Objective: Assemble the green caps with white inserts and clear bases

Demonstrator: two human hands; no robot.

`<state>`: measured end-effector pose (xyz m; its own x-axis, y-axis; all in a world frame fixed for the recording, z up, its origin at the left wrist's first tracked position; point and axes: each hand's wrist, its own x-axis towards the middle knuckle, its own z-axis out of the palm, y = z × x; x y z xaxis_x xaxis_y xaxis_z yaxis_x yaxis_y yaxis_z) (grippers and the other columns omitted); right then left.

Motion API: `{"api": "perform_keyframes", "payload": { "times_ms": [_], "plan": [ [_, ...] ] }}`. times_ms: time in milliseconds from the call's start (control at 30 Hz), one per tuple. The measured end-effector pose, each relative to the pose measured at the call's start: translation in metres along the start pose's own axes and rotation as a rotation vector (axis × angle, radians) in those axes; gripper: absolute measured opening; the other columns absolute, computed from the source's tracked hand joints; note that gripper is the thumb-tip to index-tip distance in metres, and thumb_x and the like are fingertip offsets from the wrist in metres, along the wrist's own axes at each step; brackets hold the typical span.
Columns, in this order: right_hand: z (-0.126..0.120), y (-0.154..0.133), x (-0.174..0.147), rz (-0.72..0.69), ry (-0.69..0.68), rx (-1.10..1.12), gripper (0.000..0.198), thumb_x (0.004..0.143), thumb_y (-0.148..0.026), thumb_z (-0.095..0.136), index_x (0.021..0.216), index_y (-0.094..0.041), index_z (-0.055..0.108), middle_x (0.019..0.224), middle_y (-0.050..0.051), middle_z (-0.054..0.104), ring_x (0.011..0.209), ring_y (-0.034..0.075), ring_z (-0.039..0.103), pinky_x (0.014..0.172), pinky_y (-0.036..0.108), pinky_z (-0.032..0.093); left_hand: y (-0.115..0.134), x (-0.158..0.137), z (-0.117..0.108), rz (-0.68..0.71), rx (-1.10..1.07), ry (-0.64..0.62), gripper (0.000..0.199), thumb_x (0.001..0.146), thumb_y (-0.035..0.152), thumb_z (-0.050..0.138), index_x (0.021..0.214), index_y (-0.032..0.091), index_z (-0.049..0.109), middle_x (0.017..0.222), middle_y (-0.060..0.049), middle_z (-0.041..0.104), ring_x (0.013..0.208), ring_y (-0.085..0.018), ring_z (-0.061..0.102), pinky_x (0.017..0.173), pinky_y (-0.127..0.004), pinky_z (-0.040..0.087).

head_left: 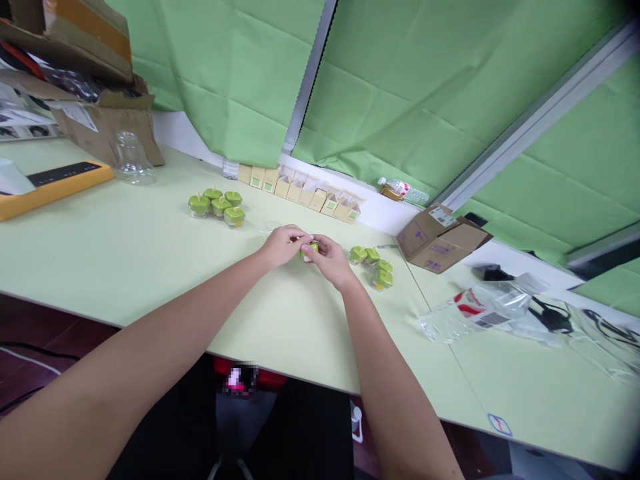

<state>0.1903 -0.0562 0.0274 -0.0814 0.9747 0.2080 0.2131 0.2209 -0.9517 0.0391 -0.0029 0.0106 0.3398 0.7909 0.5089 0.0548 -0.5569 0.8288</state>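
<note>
Above the middle of the table, my right hand (327, 259) grips a small green candle (312, 249) between thumb and fingers. My left hand (284, 245) is closed at the candle's upper left side, its fingertips meeting those of the right. The fingers cover most of the candle. Several similar green candles in clear cups (218, 206) stand grouped to the left, wicks upward. Another cluster of green candles (371, 256) sits just right of my right hand. A faint clear piece (273, 227) lies behind my left hand.
Small cream cartons (300, 189) line the wall. A drink bottle (403, 190) lies behind them. To the right are a cardboard box (440, 239), a large plastic bottle (475, 310) and cables. A glass jar (133, 160), an orange-edged device (65, 183) and an open carton (110, 130) stand left.
</note>
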Motion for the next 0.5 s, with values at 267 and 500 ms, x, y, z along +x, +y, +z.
{"api": "perform_keyframes", "payload": {
  "times_ms": [267,500],
  "plan": [
    [-0.009,0.016,0.007,0.150,0.270,0.032,0.037,0.065,-0.053,0.077,0.080,-0.020,0.069,0.081,0.001,0.068,0.072,0.014,0.062,0.069,0.029,0.055,-0.005,0.015,-0.054,0.033,0.526,0.452,0.025,0.091,0.038,0.054,0.103,0.021,0.069,0.118,-0.010,0.060,0.118,-0.027,0.050,0.106,-0.040,0.037],
    [-0.014,0.017,0.011,0.009,0.429,0.033,0.037,0.070,-0.051,0.074,0.090,-0.020,0.076,0.095,0.004,0.074,0.087,0.018,0.066,0.082,0.033,0.054,-0.027,0.004,-0.049,-0.169,0.559,-0.101,0.055,0.075,0.034,0.065,0.128,0.019,0.057,0.133,-0.011,0.058,0.120,-0.029,0.056,0.101,-0.039,0.046]
  ]
}}
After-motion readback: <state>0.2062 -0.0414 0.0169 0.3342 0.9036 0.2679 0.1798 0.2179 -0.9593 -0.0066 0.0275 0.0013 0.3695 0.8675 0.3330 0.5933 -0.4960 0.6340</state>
